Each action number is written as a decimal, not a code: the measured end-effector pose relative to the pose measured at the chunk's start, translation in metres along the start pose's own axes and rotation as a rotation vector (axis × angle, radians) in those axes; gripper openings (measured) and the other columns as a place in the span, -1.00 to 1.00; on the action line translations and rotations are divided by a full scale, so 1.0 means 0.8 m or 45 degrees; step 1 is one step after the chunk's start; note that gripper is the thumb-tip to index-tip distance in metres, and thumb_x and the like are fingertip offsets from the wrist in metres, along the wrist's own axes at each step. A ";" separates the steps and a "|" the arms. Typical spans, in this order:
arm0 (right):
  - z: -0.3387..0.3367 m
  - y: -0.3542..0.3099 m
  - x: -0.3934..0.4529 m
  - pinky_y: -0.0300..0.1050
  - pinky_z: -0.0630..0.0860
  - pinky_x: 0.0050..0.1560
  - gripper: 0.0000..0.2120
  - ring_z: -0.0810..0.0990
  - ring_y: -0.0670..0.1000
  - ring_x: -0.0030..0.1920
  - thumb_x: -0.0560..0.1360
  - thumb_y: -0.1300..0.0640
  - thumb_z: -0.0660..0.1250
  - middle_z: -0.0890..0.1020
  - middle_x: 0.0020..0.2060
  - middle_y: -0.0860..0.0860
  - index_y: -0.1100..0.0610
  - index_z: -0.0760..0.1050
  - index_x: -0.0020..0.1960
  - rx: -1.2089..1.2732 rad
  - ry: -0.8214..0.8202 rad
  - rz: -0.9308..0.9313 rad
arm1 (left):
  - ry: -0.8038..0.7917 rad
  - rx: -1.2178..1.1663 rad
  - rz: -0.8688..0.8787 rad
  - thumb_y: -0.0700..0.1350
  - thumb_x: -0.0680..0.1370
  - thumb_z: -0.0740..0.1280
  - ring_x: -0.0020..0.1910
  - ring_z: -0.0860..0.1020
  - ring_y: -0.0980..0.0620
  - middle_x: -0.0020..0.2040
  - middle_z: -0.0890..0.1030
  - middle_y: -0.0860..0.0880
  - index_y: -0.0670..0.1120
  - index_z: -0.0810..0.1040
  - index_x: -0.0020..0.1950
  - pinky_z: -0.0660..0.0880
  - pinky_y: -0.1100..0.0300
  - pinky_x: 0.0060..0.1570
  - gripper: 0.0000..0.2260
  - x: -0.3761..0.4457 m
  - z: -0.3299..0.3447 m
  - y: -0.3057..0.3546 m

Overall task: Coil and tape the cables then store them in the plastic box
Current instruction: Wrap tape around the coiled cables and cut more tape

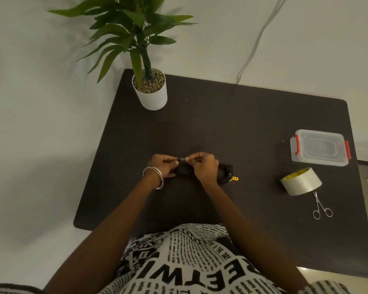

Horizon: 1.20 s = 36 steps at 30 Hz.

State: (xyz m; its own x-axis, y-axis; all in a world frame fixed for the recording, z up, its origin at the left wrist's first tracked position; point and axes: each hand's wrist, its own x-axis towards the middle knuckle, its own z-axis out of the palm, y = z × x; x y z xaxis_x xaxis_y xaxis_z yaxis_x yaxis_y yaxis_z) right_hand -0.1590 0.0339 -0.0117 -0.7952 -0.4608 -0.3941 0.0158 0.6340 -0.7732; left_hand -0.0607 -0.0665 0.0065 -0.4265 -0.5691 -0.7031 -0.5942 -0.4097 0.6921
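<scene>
A black cable (184,169) lies bunched at the middle of the dark table (221,128), hard to make out against it. My left hand (163,165) and my right hand (204,166) meet over it, both pinching a small metal plug end (182,159) between the fingertips. Another black cable bundle (226,172) with a yellow strap sticks out just right of my right hand. The clear plastic box (320,147) with red clips stands closed at the right. A roll of tape (301,181) lies in front of it.
Small metal scissors (321,206) lie near the tape roll at the right. A potted plant in a white pot (151,92) stands at the table's far left corner. A grey cord (255,45) hangs down the wall to the far edge.
</scene>
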 end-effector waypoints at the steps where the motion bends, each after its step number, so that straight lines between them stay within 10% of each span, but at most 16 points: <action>1: 0.005 0.000 0.002 -0.16 0.54 -0.04 -0.93 0.62 -0.06 -0.16 0.44 0.11 0.45 0.69 -0.22 0.00 0.11 0.64 -0.14 -0.101 -0.004 -0.041 | 0.044 0.046 0.018 -0.33 0.50 0.35 -0.07 0.58 -0.07 -0.05 0.60 -0.17 -0.26 0.59 0.12 0.62 0.18 -0.27 -0.79 0.003 0.000 -0.005; 11: 0.009 0.021 0.018 -0.01 0.44 0.07 -0.76 0.37 0.18 0.18 0.49 0.03 0.36 0.46 0.13 0.17 0.19 0.59 0.04 -0.730 -0.092 -0.380 | 0.323 0.347 0.197 -0.33 0.43 0.41 -0.17 0.60 -0.14 0.07 0.49 -0.20 -0.08 0.58 0.14 0.56 0.22 -0.54 -0.68 0.021 0.025 -0.034; 21: -0.055 0.013 0.014 -0.21 0.48 -0.04 -0.92 0.58 -0.04 -0.14 0.51 0.21 0.36 0.64 -0.13 0.07 0.17 0.62 -0.03 -0.165 -0.081 -0.318 | 0.576 0.478 0.280 -0.18 0.47 0.35 -0.02 0.60 -0.11 -0.05 0.66 -0.14 -0.11 0.65 -0.03 0.49 0.13 0.01 -0.87 0.018 0.037 -0.007; 28: -0.176 0.037 -0.010 -0.24 0.54 -0.22 -0.89 0.62 -0.08 -0.26 0.50 0.30 0.33 0.64 -0.28 0.01 0.14 0.60 -0.09 0.483 0.312 -0.139 | 0.226 0.422 0.664 -0.21 0.45 0.39 -0.16 0.62 0.05 -0.13 0.67 -0.07 -0.08 0.66 -0.10 0.50 0.27 -0.07 -0.91 -0.024 0.135 0.044; 33: -0.272 0.091 -0.034 -0.25 0.46 -0.06 -0.89 0.58 0.03 -0.08 0.50 0.18 0.35 0.64 -0.14 0.03 0.17 0.62 -0.01 0.194 0.969 -0.115 | -0.048 0.430 0.774 -0.21 0.46 0.39 -0.23 0.57 0.12 -0.17 0.66 -0.02 -0.12 0.67 -0.09 0.38 0.55 -0.25 -0.92 -0.065 0.231 0.055; 36: -0.325 0.134 -0.044 -0.09 0.48 0.04 -0.80 0.52 0.10 0.09 0.48 0.16 0.38 0.63 0.00 0.06 0.16 0.59 0.10 -0.027 1.025 -0.032 | -0.274 0.516 0.775 -0.19 0.47 0.41 -0.14 0.59 0.10 -0.09 0.67 -0.02 -0.14 0.66 0.01 0.46 0.46 -0.09 -0.86 -0.087 0.282 0.055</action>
State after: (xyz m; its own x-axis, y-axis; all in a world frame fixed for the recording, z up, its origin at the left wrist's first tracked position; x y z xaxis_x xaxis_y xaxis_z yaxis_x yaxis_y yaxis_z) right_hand -0.2866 0.2793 0.0487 -0.9881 0.1088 0.1089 -0.0133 0.6449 -0.7642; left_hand -0.2108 0.1157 0.0495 -0.8578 -0.4425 -0.2617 -0.3979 0.2492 0.8829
